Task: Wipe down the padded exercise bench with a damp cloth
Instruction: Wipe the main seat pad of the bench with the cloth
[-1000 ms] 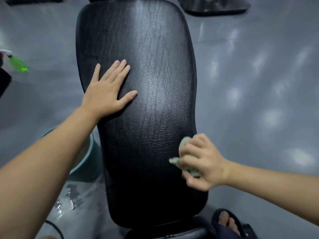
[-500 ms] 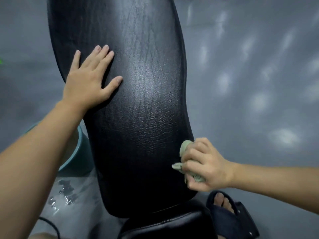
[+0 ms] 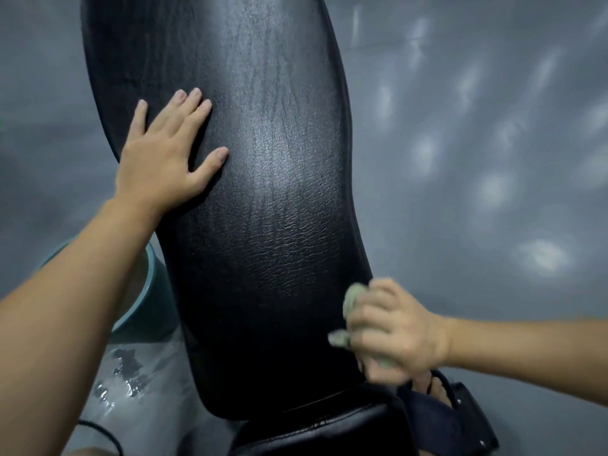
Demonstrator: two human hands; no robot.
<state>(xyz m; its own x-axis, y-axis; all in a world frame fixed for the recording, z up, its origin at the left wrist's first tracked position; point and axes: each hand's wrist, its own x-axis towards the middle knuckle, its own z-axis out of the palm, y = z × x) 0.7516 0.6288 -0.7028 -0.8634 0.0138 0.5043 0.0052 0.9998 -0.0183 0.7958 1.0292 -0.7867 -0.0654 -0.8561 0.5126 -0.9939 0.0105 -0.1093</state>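
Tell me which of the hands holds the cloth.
The right hand, gripping the green cloth at the right edge of the bench; the left hand lies flat on it, empty.

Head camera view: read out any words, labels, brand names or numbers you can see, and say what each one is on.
No readable text anywhere. The black bench pad is plain grained vinyl; the green cloth in the right hand, the teal bucket and the dark sandal show no print, label or number.

Glossy grey floor (image 3: 493, 143), mottled reflections
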